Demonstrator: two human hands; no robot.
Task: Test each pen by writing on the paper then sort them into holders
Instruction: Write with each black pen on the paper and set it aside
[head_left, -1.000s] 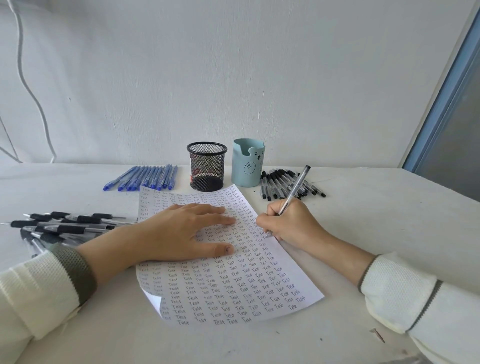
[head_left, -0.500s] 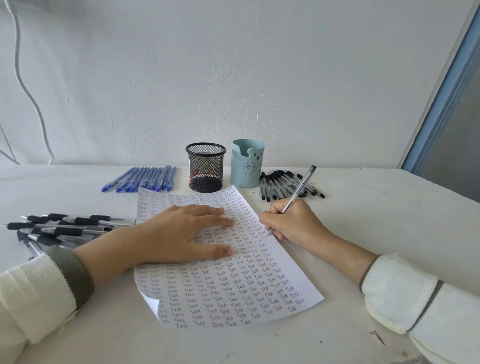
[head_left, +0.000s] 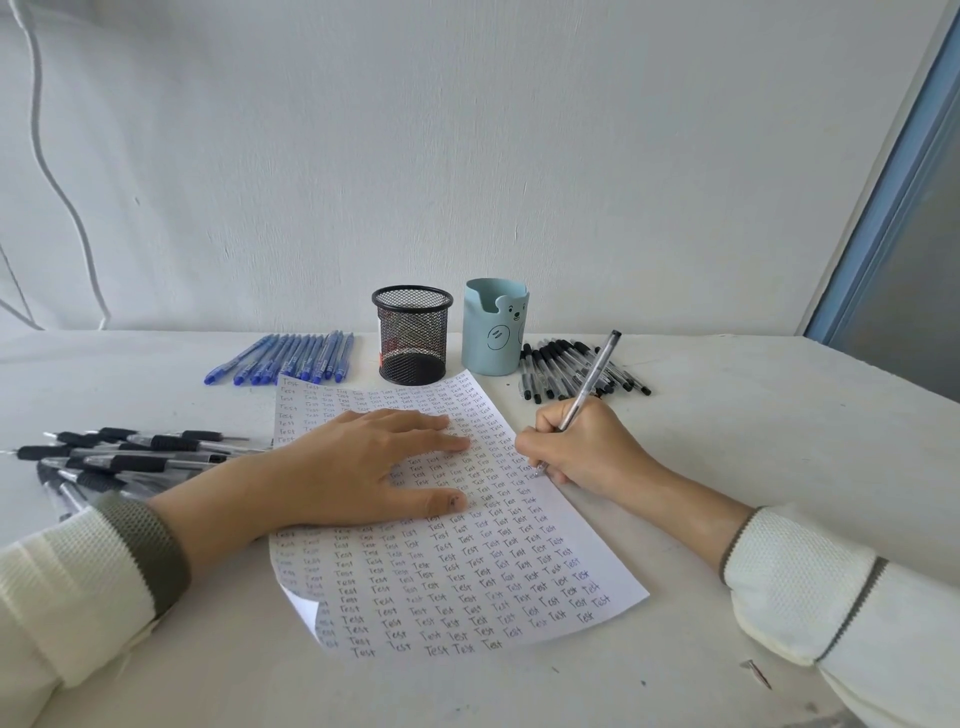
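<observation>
On the paper (head_left: 467, 587), mid-sheet: left hand (head_left: 363, 467) lay flat, fingers straight and together, thumb splayed. At the paper's right edge: right hand (head_left: 582, 447) pinched a pen (head_left: 592, 379), tip touching the sheet, barrel tilted away. Behind the paper: mesh holder (head_left: 412, 332) and blue holder (head_left: 493, 332), side by side. Blue pens (head_left: 291, 358) behind-left, black pens (head_left: 561, 369) behind-right, grip pens (head_left: 130, 452) left of the paper

Paper (head_left: 467, 571): "Test" handwritten repeatedly in rows, filling sheet. No other legible text.
</observation>
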